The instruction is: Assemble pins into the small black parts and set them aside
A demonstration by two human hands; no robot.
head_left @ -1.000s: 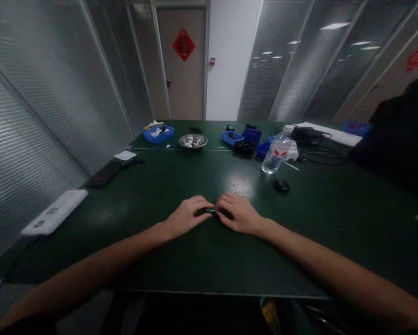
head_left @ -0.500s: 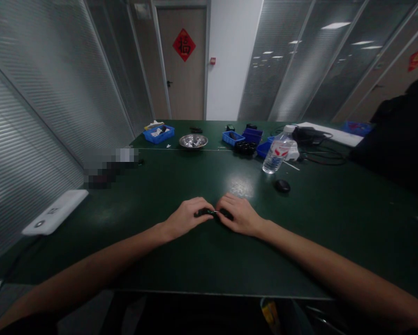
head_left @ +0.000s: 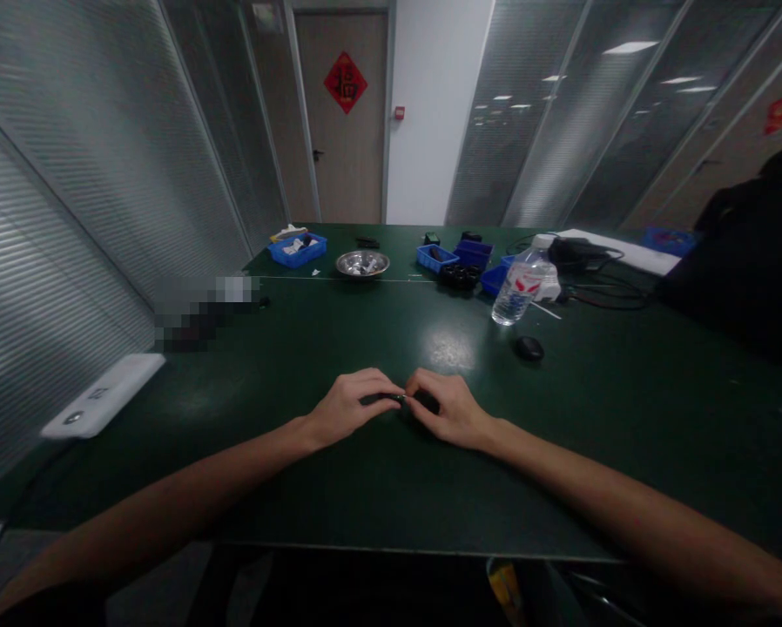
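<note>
Both my hands rest on the dark green table (head_left: 378,488), meeting at its middle. My left hand (head_left: 348,407) curls its fingers round the left end of a small dark part (head_left: 381,399). My right hand (head_left: 453,409) pinches the right end of the same small dark thing, whose metal tip glints between the two hands. Most of the part is hidden under my fingers, and what it is cannot be made out.
A water bottle (head_left: 520,287) and a black mouse (head_left: 529,348) lie beyond my right hand. Blue bins (head_left: 298,249), a metal bowl (head_left: 362,263) and black parts stand at the far edge. A white device (head_left: 104,394) lies left. A person in dark clothing (head_left: 750,252) sits at the right.
My right hand's fingers have curled in from lying flatter into a tighter pinch. Both hands stay at the same spot on the table.
</note>
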